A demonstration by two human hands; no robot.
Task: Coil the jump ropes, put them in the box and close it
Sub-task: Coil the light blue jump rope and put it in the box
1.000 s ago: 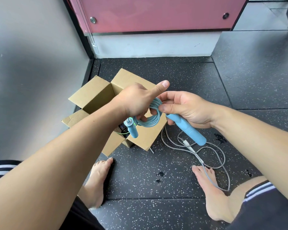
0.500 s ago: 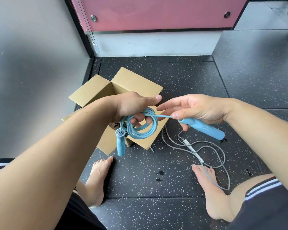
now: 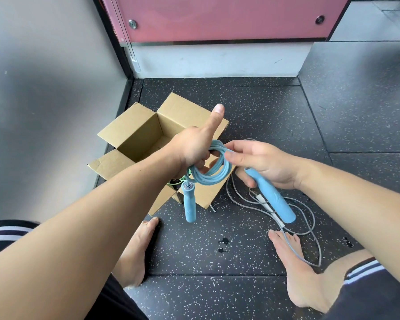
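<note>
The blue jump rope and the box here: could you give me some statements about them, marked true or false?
1. The left hand grips the coiled blue jump rope. True.
2. The cardboard box is closed. False: its flaps stand open.
3. A grey rope lies loose on the floor. True.
4. Both blue handles are in the box. False: one handle hangs below the coil, and the right hand holds the other handle.

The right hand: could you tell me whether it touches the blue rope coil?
Touching. In the head view, the right hand pinches the blue rope coil's loops.
</note>
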